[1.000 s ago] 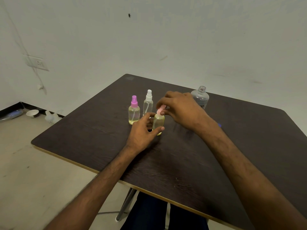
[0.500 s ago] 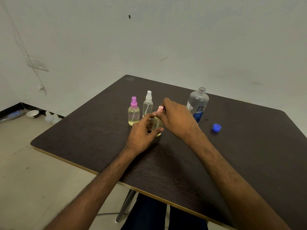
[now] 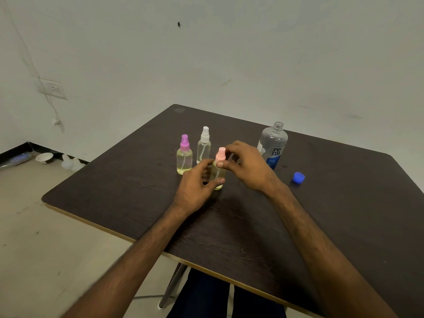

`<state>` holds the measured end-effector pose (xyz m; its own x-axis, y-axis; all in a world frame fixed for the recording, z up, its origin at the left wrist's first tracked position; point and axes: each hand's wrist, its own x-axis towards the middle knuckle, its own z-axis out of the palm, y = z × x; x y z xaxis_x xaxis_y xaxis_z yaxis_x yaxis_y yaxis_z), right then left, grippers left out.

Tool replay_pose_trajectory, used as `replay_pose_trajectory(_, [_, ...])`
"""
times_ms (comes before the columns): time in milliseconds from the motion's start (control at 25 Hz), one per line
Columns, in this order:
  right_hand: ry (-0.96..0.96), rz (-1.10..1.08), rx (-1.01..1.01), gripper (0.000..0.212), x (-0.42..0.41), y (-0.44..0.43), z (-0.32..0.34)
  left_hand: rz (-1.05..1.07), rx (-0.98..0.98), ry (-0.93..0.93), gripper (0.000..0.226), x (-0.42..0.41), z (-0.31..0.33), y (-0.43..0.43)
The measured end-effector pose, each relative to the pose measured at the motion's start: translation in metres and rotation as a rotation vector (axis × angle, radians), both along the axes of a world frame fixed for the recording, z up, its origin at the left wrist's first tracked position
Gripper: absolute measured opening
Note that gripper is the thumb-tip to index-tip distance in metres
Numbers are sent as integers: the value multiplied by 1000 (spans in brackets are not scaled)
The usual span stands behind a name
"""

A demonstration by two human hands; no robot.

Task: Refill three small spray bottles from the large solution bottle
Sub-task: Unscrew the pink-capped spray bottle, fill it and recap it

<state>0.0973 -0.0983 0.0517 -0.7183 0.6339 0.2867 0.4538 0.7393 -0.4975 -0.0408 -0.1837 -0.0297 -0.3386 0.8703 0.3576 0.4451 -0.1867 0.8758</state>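
Because a small bottle would spin or tip while its top is turned, the left hand (image 3: 195,182) wraps its fingers and thumb round the body of the pink-topped spray bottle (image 3: 217,174), bracing it upright on the table (image 3: 321,226). The right hand (image 3: 247,166) pinches the pink spray top (image 3: 221,154) between thumb and fingers. Whether it is tightening or loosening cannot be told, though the yellowish liquid inside suggests closing after a fill.

At about ten and eleven o'clock from it, just beside each other, stand the purple-topped spray bottle (image 3: 184,157) and the white-topped spray bottle (image 3: 203,148), both capped. They look parked out of the working space. The large solution bottle (image 3: 274,143) stands open at two o'clock, its blue cap (image 3: 298,177) lying apart at three o'clock, probably left off for more pouring.
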Motion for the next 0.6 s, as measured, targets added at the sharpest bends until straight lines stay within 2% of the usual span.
replay_pose_trajectory(120, [160,-105,8,28,-3,-6,-12,11,5,9,48,-1,0,1])
replay_pose_trajectory(240, [223,-186,-16,34,-6,-12,-20,4,-2,16,45,-2,-3,2])
replay_pose_trajectory(400, [344,-93,-47,35,-1,-12,-17,9,0,-20,51,-1,-1,2])
replay_pose_trajectory(600, [301,-73,-91,23,-4,-6,-16,-7,-10,-49,53,0,0,2])
